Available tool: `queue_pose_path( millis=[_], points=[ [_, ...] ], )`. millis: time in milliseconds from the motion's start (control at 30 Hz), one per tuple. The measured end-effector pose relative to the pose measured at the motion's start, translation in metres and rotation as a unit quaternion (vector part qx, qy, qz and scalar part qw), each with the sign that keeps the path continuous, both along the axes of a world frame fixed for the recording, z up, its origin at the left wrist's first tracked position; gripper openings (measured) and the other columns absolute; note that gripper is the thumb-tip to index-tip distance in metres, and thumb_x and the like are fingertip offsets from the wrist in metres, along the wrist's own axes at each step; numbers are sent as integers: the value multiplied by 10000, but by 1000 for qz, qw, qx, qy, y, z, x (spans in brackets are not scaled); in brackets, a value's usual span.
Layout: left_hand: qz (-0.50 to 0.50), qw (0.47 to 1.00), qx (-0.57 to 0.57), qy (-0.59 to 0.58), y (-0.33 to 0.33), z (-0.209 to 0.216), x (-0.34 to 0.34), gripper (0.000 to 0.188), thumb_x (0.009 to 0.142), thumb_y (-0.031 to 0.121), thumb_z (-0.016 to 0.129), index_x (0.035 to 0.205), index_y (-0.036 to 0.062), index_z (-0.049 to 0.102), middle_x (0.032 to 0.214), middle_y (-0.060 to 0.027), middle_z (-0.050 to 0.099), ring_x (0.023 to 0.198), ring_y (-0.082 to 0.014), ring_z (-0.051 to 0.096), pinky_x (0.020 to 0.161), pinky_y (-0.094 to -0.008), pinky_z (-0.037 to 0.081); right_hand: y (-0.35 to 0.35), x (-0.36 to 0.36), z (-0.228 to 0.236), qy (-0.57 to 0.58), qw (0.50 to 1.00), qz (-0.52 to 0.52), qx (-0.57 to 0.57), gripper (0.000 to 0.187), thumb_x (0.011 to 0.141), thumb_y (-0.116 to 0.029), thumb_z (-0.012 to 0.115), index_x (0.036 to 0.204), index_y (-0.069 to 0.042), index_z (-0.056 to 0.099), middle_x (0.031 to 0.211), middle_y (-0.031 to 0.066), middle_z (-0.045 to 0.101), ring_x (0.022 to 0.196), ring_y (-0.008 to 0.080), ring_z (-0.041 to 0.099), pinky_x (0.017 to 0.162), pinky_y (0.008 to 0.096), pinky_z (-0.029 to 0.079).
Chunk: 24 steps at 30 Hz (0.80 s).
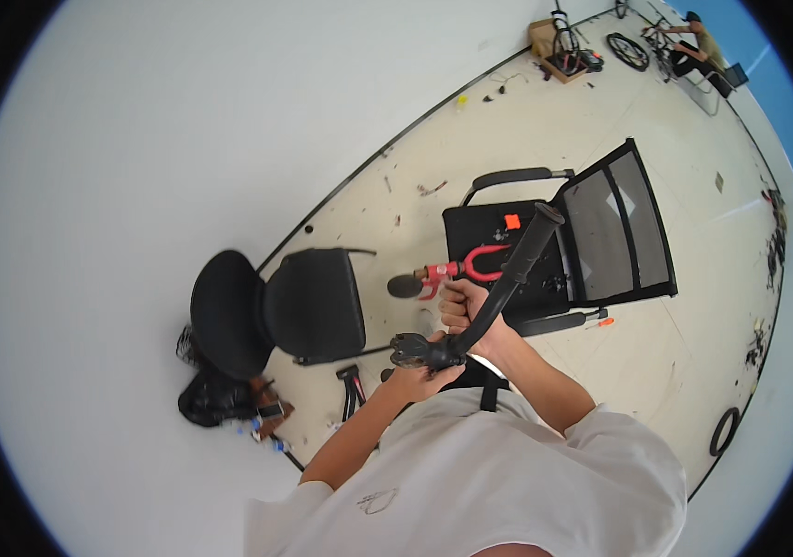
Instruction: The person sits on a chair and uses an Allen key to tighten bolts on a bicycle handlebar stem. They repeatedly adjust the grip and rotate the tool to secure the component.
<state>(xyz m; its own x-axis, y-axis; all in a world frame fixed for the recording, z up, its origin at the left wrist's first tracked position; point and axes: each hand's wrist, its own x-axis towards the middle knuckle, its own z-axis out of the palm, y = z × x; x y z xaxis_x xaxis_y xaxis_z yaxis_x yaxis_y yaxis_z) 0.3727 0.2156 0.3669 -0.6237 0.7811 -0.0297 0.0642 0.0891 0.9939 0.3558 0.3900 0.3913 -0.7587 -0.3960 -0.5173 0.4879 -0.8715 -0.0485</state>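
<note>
A black handlebar [500, 302] slants up and to the right in front of my body, its grip end over the mesh chair. My left hand [424, 379] is closed around the handlebar's lower end, just below a black clamp-like part [412, 351]. Beside the bar, my right hand [464, 304] has its fingers curled in; whatever they hold, if anything, is hidden. Just beyond that hand, a red fork [476, 265] lies with its prongs over the seat of the black office chair [519, 249]. A dark round piece [405, 286] shows at the fork's left end.
An orange object [512, 222] sits on the chair seat. To the left is a black chair [315, 302], with a black bag [215, 397] behind it. An orange-handled tool [606, 322] lies on the floor. Far right, a person [701, 54] sits by a bicycle; a loose wheel [628, 52] lies nearby.
</note>
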Motion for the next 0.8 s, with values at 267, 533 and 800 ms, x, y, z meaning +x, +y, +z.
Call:
queue_pose_path(
  millis=[267,533,800],
  points=[
    [-167,920,-157,317,22,32,-122,383,725,309,720,1014,106,573,693,-73,611,667,-291,628,591,-372,497,14,-57,-54,69,990,-83,-96,370,977,-261,431,640,-147,328,552,-56,231,419,77,207,470,223,347],
    [-160,967,-130,-152,52,-2,-168,136,867,142,624,800,33,577,642,38,501,577,-85,471,523,-269,382,34,-89,-34,-8,911,-410,49,349,924,-317,478,635,-172,348,531,-62,278,429,82,307,392,243,277],
    [-373,916,-144,-34,121,-25,-212,139,849,158,647,857,24,609,704,-13,573,619,-120,524,564,-283,420,43,-88,-48,-128,676,-710,150,343,937,-355,484,677,-156,379,535,-43,267,421,95,302,376,257,246]
  ],
)
